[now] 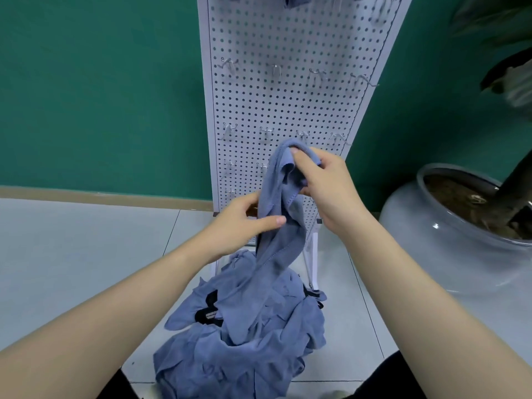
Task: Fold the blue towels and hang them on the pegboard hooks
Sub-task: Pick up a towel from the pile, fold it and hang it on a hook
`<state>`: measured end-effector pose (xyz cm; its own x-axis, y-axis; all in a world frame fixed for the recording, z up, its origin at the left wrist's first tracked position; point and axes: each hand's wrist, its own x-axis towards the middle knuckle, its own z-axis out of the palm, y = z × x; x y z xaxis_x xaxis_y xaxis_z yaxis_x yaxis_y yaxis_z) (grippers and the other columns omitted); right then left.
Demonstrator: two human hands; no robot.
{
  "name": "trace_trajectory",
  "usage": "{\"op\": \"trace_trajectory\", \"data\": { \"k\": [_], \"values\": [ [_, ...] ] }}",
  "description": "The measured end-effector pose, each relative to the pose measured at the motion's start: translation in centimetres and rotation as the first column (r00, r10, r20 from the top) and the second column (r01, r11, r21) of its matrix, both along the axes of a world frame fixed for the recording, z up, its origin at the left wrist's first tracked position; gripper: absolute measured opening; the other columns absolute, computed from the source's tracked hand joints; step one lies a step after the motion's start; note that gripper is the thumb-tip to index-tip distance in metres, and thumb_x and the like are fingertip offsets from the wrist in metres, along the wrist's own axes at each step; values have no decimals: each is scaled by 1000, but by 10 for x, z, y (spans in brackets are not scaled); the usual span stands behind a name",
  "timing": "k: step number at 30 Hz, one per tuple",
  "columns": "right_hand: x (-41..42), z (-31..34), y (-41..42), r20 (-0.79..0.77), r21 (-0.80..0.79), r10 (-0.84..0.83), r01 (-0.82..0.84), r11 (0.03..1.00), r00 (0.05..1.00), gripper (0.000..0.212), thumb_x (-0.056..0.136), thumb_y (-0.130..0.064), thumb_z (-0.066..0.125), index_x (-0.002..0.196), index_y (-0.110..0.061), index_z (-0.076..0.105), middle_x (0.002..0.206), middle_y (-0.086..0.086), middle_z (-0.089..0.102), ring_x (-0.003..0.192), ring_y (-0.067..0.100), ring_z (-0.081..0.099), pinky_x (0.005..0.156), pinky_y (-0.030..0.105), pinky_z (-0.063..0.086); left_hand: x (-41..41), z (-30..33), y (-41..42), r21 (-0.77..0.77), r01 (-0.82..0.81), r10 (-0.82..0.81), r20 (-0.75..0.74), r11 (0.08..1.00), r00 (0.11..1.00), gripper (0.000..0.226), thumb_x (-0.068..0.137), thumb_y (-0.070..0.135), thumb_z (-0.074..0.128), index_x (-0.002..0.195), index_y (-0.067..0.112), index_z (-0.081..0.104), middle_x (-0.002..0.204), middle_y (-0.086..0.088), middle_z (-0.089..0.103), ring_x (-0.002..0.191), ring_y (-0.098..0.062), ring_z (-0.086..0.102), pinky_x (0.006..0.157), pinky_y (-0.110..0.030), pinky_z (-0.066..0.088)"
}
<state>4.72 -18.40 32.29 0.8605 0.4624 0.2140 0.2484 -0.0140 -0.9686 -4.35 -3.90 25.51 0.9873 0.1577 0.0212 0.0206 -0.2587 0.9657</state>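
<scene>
While 1 unfolded towel [276,214] is gripped by the left hand [241,223] and right hand [325,180], a pile [244,341] remains; most hooks [315,74] sit bare.

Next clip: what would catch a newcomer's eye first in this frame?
Dead centre, both hands lift one blue towel: the right hand pinches its top, the left hand grips it lower down. Below lies a heap of blue towels on the floor. Behind stands a white pegboard with mostly bare hooks.
</scene>
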Motion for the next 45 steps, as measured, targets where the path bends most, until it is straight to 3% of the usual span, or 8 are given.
{"op": "trace_trajectory", "data": {
  "k": [3,10,15,18,22,30,39,45],
  "values": [
    [0,-9,-3,54,-24,16,-15,1000,998,34,102,-24,63,82,3,59,72,3,46,70,14,43,70,34,39,3,5,-2,-44,-86,87,10,995,996,6,99,15,67,99,16,74,90,9,79,83,-5,74,69,-24,59],
    [12,-46,-17,-126,-332,352,-374,866,928,24,90,-40,74,110,-26,72,102,-16,77,99,0,71,84,19,54,7,31,13,-32,-209,211,107,977,972,23,97,-6,49,99,4,70,98,-7,78,86,-9,68,80,-29,59],
    [22,-54,-16,-13,-295,271,-262,919,963,22,100,-26,68,99,-5,75,91,16,74,83,11,58,82,33,47,4,42,23,200,-192,164,149,961,975,24,96,-6,48,76,4,57,65,6,57,56,1,48,51,-15,45],
    [26,-52,-20,72,-280,162,-136,950,984,34,103,-26,62,70,-17,66,68,-3,51,68,8,41,69,29,32,2,45,31,231,-205,168,170,951,971,18,101,6,51,85,2,58,73,-3,62,61,-8,54,49,-30,49],
    [33,-42,-26,111,-124,-55,68,990,992,40,102,-31,58,76,0,58,72,2,47,71,14,40,69,32,31,0,46,38,232,-257,226,149,938,963,28,102,21,57,75,12,56,69,2,56,61,-10,49,49,-26,43],
    [32,-29,-31,-147,68,-74,84,994,986,30,102,-38,60,96,-9,62,83,10,50,71,18,45,68,32,36,5,38,28,31,-180,181,-18,983,983,28,109,21,44,106,23,72,99,11,78,80,2,69,58,-11,48],
    [13,-35,-7,-312,209,147,-83,974,939,28,108,-25,52,111,0,66,110,18,69,102,29,65,100,44,49,17,7,-6,-306,-90,62,-98,948,993,30,103,17,60,133,16,62,122,-6,75,115,-22,71,96,-41,58],
    [11,-46,-5,-279,117,199,-172,978,939,49,103,-38,59,135,-2,61,128,17,70,124,30,66,112,48,48,18,10,-8,-507,-150,142,-56,849,988,31,98,7,66,129,4,64,118,-14,75,109,-26,73,89,-33,60]
  ]
}}
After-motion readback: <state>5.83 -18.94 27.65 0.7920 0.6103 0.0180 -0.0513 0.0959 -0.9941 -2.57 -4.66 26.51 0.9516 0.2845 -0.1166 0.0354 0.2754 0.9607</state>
